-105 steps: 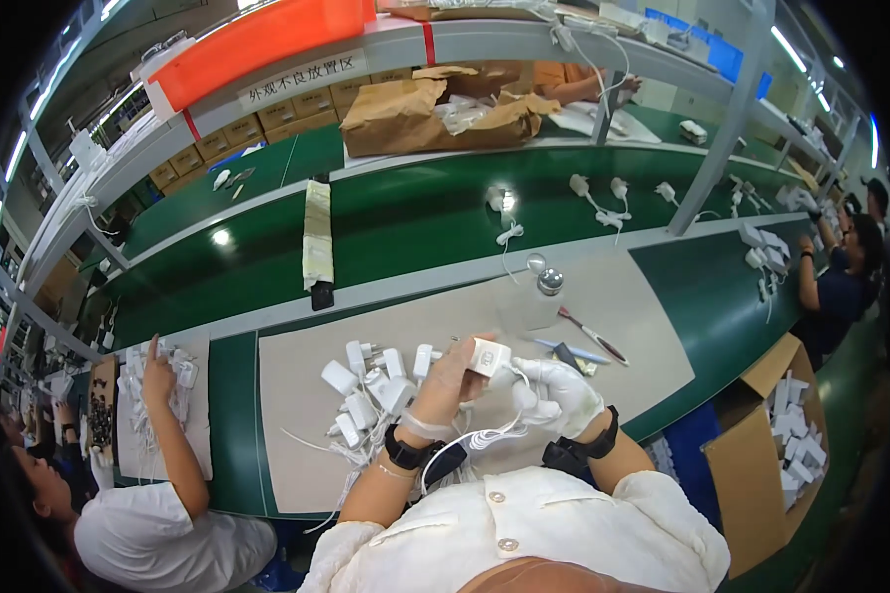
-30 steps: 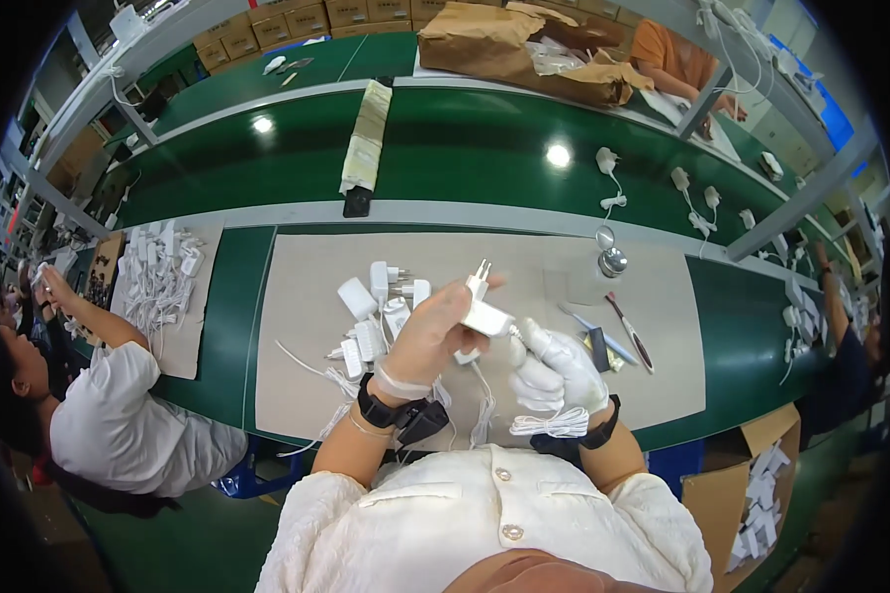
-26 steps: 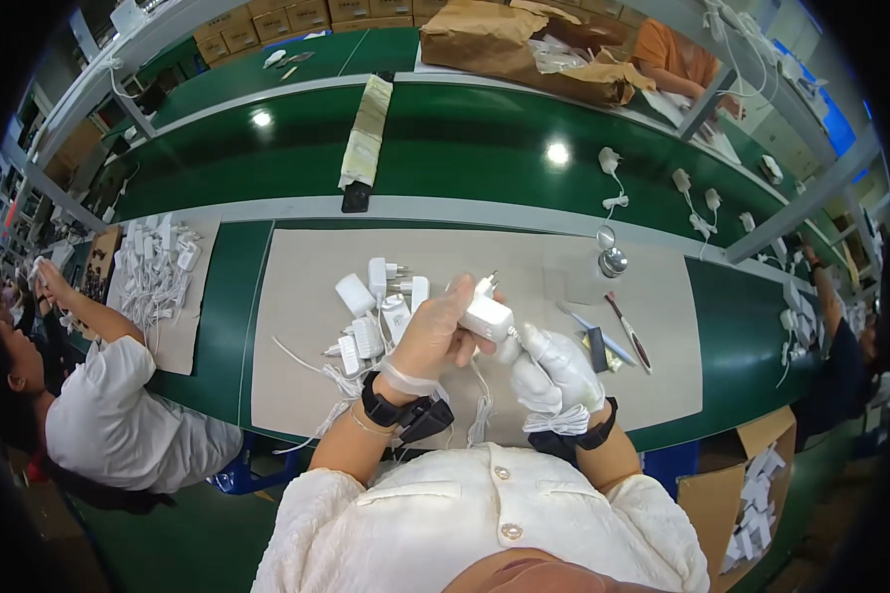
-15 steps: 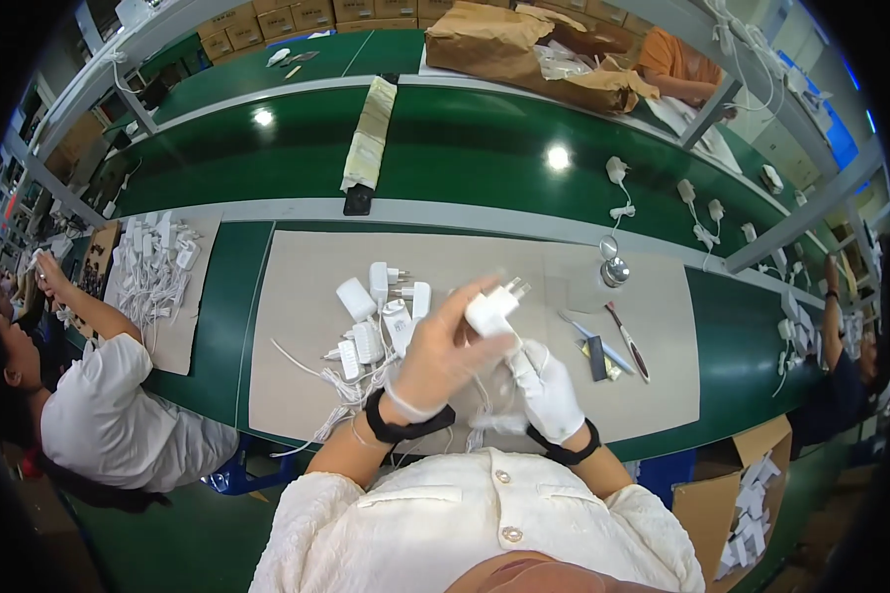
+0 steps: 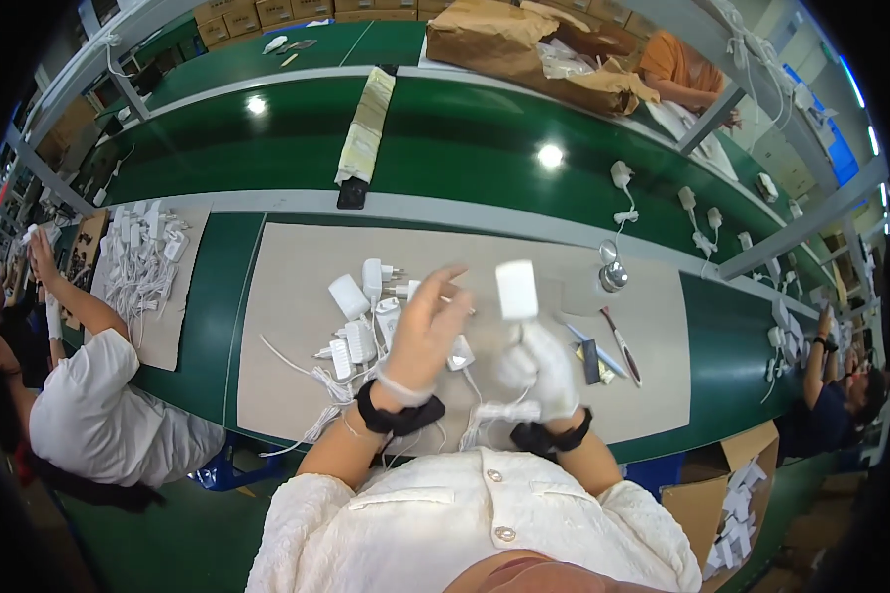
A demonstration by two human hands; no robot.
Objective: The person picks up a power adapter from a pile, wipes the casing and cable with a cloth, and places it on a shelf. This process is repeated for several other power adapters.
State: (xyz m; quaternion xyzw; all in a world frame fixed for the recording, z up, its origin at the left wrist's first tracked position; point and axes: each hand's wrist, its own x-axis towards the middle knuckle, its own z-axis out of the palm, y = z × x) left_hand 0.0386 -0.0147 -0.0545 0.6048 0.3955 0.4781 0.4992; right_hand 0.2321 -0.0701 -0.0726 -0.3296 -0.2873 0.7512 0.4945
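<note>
Here, gloved right hand (image 5: 539, 366) grips white charger (image 5: 516, 290) upright.

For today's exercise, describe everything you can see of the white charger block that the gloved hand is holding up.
The white charger block is a small rectangular adapter with rounded corners, looking like smooth plastic. It stands upright above the beige mat, pinched from below by the fingers of the white-gloved right hand. The bare left hand hangs open beside it, not touching. Motion blur hides any prongs or cable.
</note>
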